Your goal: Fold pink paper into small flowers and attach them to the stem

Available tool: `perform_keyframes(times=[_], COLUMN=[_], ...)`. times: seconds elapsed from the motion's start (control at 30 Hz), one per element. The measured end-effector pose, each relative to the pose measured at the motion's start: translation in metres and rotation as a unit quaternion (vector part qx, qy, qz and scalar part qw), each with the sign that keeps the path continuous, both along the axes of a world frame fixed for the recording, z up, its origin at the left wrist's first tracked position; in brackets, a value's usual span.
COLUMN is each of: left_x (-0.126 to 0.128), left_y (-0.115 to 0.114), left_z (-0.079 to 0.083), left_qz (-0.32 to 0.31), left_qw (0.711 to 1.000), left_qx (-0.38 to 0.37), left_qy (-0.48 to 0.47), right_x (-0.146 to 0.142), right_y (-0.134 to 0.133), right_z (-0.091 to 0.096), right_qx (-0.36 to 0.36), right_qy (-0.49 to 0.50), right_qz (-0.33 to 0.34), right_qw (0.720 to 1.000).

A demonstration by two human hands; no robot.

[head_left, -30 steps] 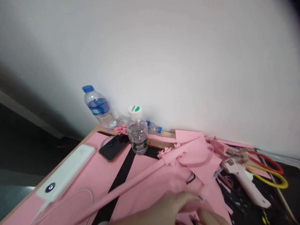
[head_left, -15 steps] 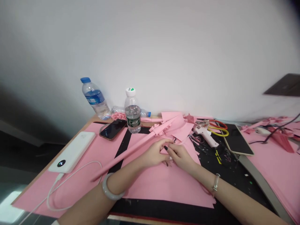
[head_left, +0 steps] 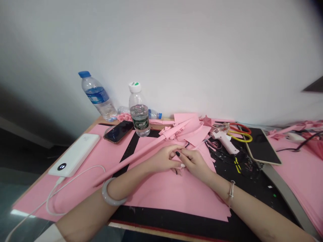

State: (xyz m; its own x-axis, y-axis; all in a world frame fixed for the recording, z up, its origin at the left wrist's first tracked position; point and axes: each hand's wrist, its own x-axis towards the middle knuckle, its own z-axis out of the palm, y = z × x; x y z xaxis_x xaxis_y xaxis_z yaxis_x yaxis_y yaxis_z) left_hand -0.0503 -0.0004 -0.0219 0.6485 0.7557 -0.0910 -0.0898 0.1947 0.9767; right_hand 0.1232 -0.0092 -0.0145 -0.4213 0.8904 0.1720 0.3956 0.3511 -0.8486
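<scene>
My left hand (head_left: 168, 158) and my right hand (head_left: 194, 162) meet above a stack of pink paper sheets (head_left: 161, 195). Both are closed, with thumbs and fingers pinching at one spot. Between them is a small piece of pink paper, mostly hidden by the fingers; its shape cannot be made out. Just beyond lie a long rolled pink paper stick (head_left: 131, 157) with folded paper frills (head_left: 171, 132) and loose pink pieces (head_left: 198, 134). The stick slants down toward my left forearm.
At the back stand a blue-capped bottle (head_left: 98, 97) and a white-capped bottle (head_left: 140, 116). A phone (head_left: 118, 131) and a cabled power bank (head_left: 74, 156) lie left. Rightward are a glue gun (head_left: 225, 141), scissors with red and yellow handles (head_left: 241, 136) and a tablet (head_left: 262, 146).
The view has shifted slightly, moving the bottles up and left in the picture. My hands stay together; the pink piece between them shows less, and my left fingers have shifted a little.
</scene>
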Motion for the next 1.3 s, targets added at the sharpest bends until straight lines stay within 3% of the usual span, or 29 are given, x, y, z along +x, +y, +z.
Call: perform_keyframes(times=[0.13, 0.27, 0.5, 0.93, 1.3], left_x=[0.000, 0.000, 0.005, 0.005, -0.004], left_y=[-0.001, 0.001, 0.000, -0.002, 0.005], left_z=[0.004, 0.004, 0.002, 0.008, 0.002], left_qz=[0.026, 0.041, 0.078, 0.077, 0.058], left_qw=[0.999, 0.999, 0.997, 0.997, 0.994], left_qx=[-0.022, -0.026, -0.026, -0.008, -0.053], left_qy=[-0.005, -0.007, -0.012, -0.008, -0.078], right_x=[0.001, 0.004, 0.012, 0.009, 0.006], right_y=[0.000, -0.003, -0.007, -0.005, -0.003], right_z=[0.000, 0.004, 0.002, 0.000, 0.001], right_qx=[-0.019, 0.029, 0.040, 0.048, -0.017], right_qy=[0.014, 0.001, -0.031, -0.018, 0.064], right_qz=[-0.003, -0.029, -0.049, -0.067, -0.124], right_qw=[1.000, 0.999, 0.998, 0.996, 0.990])
